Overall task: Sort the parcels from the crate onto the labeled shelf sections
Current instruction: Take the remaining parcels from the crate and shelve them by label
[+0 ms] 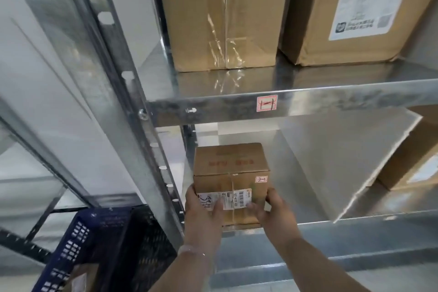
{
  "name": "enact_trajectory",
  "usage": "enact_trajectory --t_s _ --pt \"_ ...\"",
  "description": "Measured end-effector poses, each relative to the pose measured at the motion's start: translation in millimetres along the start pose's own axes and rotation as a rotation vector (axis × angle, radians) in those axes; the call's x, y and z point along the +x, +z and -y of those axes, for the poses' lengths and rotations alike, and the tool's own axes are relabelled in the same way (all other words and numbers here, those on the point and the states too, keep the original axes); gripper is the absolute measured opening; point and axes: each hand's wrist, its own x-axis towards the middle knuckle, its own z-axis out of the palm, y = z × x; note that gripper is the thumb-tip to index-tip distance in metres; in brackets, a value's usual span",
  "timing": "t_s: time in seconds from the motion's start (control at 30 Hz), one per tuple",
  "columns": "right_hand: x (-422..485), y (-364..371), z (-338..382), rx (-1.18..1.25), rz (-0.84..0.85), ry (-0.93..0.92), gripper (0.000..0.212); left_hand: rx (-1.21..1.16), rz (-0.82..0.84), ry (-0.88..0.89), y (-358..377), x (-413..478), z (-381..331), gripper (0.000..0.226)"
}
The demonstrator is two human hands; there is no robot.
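Lower shelf (355, 232): 1 parcel (231, 168), perhaps 1 carton (407, 168)

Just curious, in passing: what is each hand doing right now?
Left hand: holds the small cardboard box at its left edge.
Right hand: holds the same box at its right edge.

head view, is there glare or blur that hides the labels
In the head view, glare streaks the tape on the upper box and the metal shelf; the left upright is smeared by blur; fine print on the small box is unreadable; the red shelf sticker shows clearly.
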Motion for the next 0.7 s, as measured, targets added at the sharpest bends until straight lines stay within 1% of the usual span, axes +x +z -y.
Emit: enact_trajectory --t_s 0.1,0.2,0.27,0.4,0.6,0.7 --pt "4.7 7.1 -7.6 0.058 0.018 0.006 0.047 0.014 0.001 -0.005 4.3 3.7 6.1 0.060" --pt "4.6 12.3 -15.1 0.036 0.034 0.007 0.060 0.014 0.010 -0.013 7.7 6.7 13.1 0.066" --pt "6.4 15.6 -20.1 0.007 0.032 0.016 0.065 0.001 0.008 -0.007 9.6 8.4 14.5 0.064" --pt "22.0 21.8 -21.8 0.005 0.032 0.003 0.067 -0.062 0.011 -0.023 13.9 17.9 12.2 0.059" --pt "42.5 26.3 -15.4 -0.033 0.028 -0.025 0.068 -0.092 -0.024 -0.057 20.6 38.1 10.3 0.064" --pt "50.7 29.4 -14.4 -0.015 0.036 -0.027 0.071 -0.133 -0.048 -0.088 23.3 49.1 9.5 0.062"
